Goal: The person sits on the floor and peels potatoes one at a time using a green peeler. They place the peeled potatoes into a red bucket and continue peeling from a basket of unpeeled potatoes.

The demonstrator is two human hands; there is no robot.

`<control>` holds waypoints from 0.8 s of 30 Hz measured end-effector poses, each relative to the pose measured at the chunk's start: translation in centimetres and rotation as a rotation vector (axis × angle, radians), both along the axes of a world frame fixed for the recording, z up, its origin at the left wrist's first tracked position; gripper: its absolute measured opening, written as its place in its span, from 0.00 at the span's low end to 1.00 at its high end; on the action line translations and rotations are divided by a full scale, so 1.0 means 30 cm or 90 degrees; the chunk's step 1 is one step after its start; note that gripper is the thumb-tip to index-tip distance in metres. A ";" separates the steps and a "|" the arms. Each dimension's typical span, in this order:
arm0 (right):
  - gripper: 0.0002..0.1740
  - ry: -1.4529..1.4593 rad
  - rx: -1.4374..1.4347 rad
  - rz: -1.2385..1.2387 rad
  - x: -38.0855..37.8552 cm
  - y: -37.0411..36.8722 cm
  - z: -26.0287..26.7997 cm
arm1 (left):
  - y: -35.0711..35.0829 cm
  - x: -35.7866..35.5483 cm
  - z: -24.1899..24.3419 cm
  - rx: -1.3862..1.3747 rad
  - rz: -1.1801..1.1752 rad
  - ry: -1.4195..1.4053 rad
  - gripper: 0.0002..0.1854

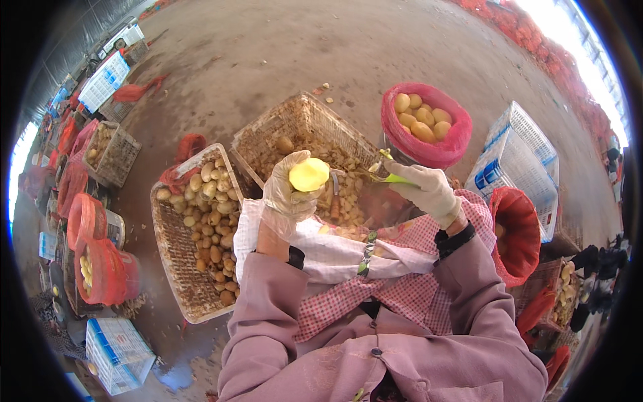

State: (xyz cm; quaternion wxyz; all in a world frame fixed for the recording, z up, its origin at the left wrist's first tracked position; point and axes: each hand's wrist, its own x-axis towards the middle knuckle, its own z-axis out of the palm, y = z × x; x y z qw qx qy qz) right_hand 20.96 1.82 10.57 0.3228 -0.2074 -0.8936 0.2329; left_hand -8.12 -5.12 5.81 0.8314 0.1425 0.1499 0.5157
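Observation:
My gloved left hand [289, 193] grips a peeled potato [309, 175], its bright yellow flesh facing up. In my right hand [427, 190], also gloved, is a green-handled peeler [397, 179], held a little apart from the potato. Beneath both hands stands a dirty plastic crate [306, 118] strewn with peelings [346, 201]. A knife with a wooden handle [335, 205] lies among them, and a brown potato [285, 145] rests near the far side. Left of my hands, a second crate [171, 271] holds many unpeeled potatoes [213, 226].
Ahead on the right, a pink mesh bag [464, 125] lines a container of peeled potatoes [423, 123]. A red mesh-lined container [527, 241] stands near my right elbow, beside white and blue crates [517, 161]. More crates [118, 151] and red bags [100, 271] line the left.

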 end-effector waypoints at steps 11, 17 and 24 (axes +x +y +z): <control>0.33 0.154 -0.325 -0.098 -0.063 -0.152 -0.061 | -0.004 0.066 -0.003 0.145 -0.006 -0.160 0.36; 0.32 0.101 -0.133 0.073 -0.114 -0.168 0.078 | -0.005 0.103 -0.005 0.049 -0.029 -0.150 0.30; 0.29 -0.041 0.062 0.103 -0.116 -0.110 0.103 | 0.005 0.122 -0.045 -0.066 0.159 0.039 0.25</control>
